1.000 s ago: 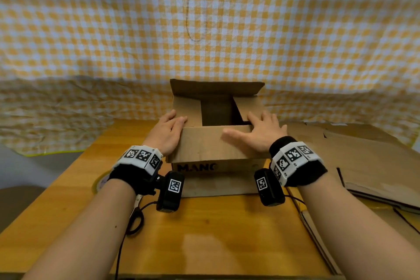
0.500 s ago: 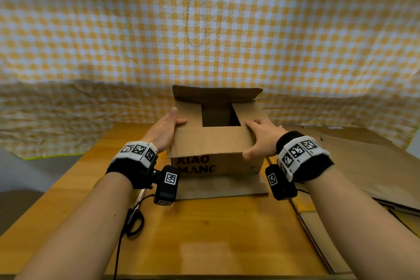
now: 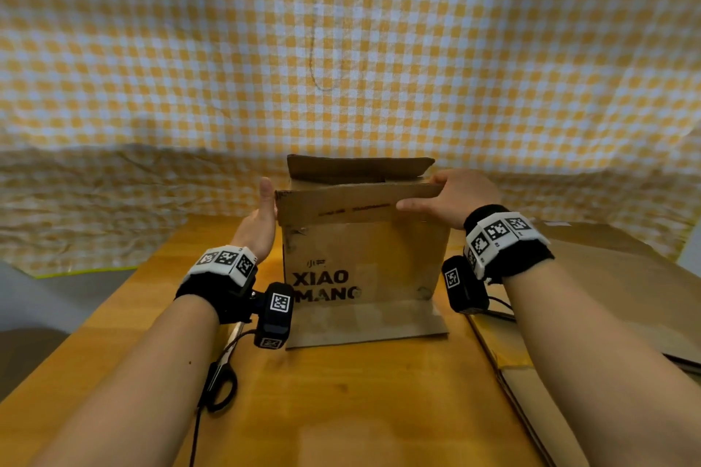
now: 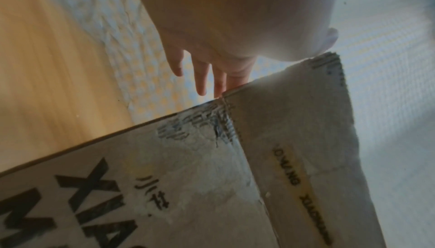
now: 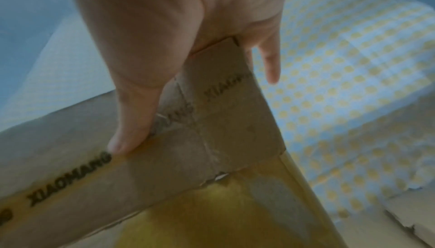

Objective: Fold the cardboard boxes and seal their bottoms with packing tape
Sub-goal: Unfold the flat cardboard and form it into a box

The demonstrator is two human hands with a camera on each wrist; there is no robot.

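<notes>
A brown cardboard box (image 3: pixel 379 258) printed XIAO MANG stands on the wooden table (image 3: pixel 360 409), its top flaps loose. My left hand (image 3: pixel 260 220) lies flat against the box's left wall, fingers straight (image 4: pixel 200 77). My right hand (image 3: pixel 451 197) grips the right corner of the near top flap (image 3: pixel 341 201): the thumb (image 5: pixel 132 121) presses its front face while the fingers reach over behind it. A lower flap (image 3: pixel 364 326) lies flat on the table in front of the box. No tape roll is in view.
Scissors (image 3: pixel 222 379) lie on the table under my left forearm. Flattened cardboard sheets (image 3: pixel 614 296) are stacked at the right. A yellow-checked cloth (image 3: pixel 341 49) hangs behind the table and drapes over its far edge.
My left hand slid from the box's top to its left wall. My right hand moved from pressing the near flap to gripping its right corner. The flap now stands more upright.
</notes>
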